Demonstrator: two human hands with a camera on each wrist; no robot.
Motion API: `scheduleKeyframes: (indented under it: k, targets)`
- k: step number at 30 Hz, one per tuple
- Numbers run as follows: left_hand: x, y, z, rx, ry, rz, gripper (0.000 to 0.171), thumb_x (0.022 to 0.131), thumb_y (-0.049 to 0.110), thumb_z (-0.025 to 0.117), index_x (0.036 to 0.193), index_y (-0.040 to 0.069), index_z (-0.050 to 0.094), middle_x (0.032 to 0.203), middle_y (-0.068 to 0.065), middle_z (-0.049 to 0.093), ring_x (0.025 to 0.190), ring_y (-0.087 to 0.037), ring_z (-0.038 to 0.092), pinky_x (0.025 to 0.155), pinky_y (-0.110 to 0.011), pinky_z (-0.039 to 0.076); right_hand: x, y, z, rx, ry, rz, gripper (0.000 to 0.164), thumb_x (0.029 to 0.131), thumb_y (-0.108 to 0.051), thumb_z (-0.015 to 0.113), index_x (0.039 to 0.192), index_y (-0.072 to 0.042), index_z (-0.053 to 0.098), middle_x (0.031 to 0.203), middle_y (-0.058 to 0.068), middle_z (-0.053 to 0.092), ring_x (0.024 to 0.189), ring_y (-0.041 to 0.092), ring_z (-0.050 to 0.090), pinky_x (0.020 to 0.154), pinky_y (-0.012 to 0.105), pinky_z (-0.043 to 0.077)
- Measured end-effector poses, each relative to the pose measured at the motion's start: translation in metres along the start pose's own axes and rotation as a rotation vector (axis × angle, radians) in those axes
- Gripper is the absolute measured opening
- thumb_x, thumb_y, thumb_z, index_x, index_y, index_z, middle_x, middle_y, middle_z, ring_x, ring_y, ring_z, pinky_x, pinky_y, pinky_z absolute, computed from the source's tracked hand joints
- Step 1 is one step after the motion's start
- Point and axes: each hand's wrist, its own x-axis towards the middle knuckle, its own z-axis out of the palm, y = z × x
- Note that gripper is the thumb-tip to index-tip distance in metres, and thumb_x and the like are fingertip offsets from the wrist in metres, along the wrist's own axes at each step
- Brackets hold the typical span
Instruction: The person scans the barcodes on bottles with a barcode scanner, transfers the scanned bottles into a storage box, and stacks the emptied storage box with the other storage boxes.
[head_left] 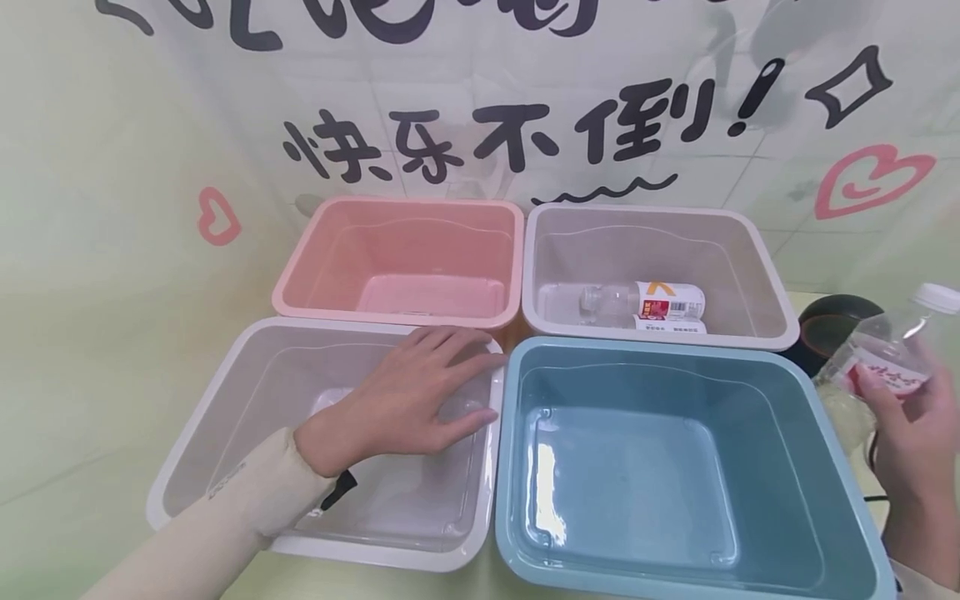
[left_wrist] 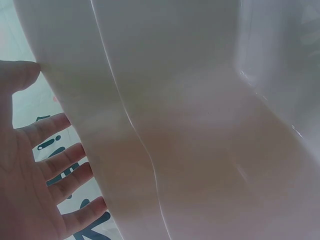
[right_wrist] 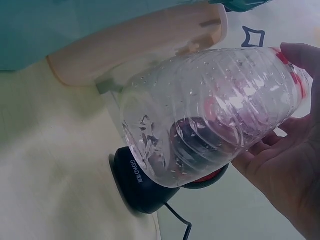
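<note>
At the right edge of the head view, my right hand [head_left: 918, 425] grips a clear plastic bottle [head_left: 892, 354] with a white cap and a red-and-white label. The bottle leans with its cap up and to the right. Its ribbed, transparent body [right_wrist: 195, 110] fills the middle of the right wrist view, thumb on the label end. My left hand [head_left: 408, 396] is spread over the front-left light grey bin [head_left: 225, 400], its fingertips at the bin's right rim. In the left wrist view those fingers [left_wrist: 70, 180] look extended along the edge; whether they touch it I cannot tell.
A pink bin [head_left: 397, 242] stands back left. A grey-beige bin [head_left: 735, 267] at back right holds bottles [head_left: 671, 300] lying down. The blue bin [head_left: 622, 492] is front right. Beyond it sits a black device [right_wrist: 137, 185] with a cord. A printed sheet [head_left: 480, 92] hangs behind.
</note>
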Motion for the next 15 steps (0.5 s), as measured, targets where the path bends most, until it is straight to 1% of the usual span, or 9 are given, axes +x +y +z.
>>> scheduleKeyframes:
  k: [1,4,7,10,12,15]
  targets:
    - [-0.0001,0.0000,0.0000,0.000,-0.001,0.000,0.061,0.098,0.060,0.061,0.148,0.025,0.062,0.149,-0.002,0.057,0.142,-0.025,0.052,0.121,-0.050,0.043,-0.0004,-0.0005,0.0002,-0.016,0.013,0.011,0.059,0.090,0.009,0.064,0.147,-0.001,0.056,0.125,0.008,0.064,0.109,0.019,0.055,0.084,0.007,0.055]
    - [-0.0006,0.0000,0.0001,0.001,-0.005,-0.003,0.061,0.098,0.060,0.061,0.148,0.025,0.061,0.149,-0.002,0.058,0.141,-0.025,0.052,0.121,-0.050,0.043,-0.0013,-0.0017,0.0005,-0.017,0.053,0.052,0.057,0.090,0.009,0.065,0.146,-0.003,0.058,0.122,0.007,0.065,0.108,0.018,0.056,0.082,0.007,0.056]
    - [-0.0008,0.0002,-0.0004,0.000,-0.007,-0.006,0.061,0.098,0.059,0.061,0.148,0.025,0.061,0.149,-0.002,0.058,0.142,-0.025,0.052,0.121,-0.050,0.043,-0.0014,-0.0019,0.0001,-0.020,0.066,0.068,0.060,0.091,0.013,0.063,0.148,-0.005,0.056,0.125,0.006,0.064,0.110,0.017,0.055,0.082,0.005,0.055]
    - [-0.0002,0.0002,-0.0007,-0.003,-0.001,-0.002,0.060,0.098,0.059,0.061,0.148,0.025,0.061,0.149,-0.002,0.058,0.142,-0.025,0.052,0.121,-0.051,0.043,-0.0017,-0.0012,-0.0006,-0.017,0.065,0.060,0.064,0.091,0.016,0.060,0.151,-0.005,0.052,0.128,0.006,0.062,0.113,0.017,0.053,0.085,0.005,0.054]
    - [0.0000,0.0003,-0.0005,-0.003,0.002,0.000,0.060,0.098,0.059,0.061,0.147,0.024,0.062,0.148,-0.002,0.058,0.142,-0.026,0.052,0.121,-0.051,0.044,-0.0025,-0.0005,-0.0010,-0.034,0.052,0.045,0.066,0.091,0.017,0.060,0.152,-0.005,0.050,0.131,0.006,0.061,0.115,0.018,0.052,0.088,0.005,0.054]
    - [0.0003,0.0004,-0.0001,-0.002,0.005,0.002,0.060,0.098,0.059,0.061,0.147,0.025,0.062,0.148,-0.002,0.058,0.141,-0.025,0.052,0.120,-0.050,0.044,-0.0027,0.0006,-0.0011,-0.006,0.035,0.024,0.066,0.090,0.017,0.060,0.151,-0.003,0.049,0.131,0.008,0.061,0.115,0.019,0.053,0.089,0.006,0.054]
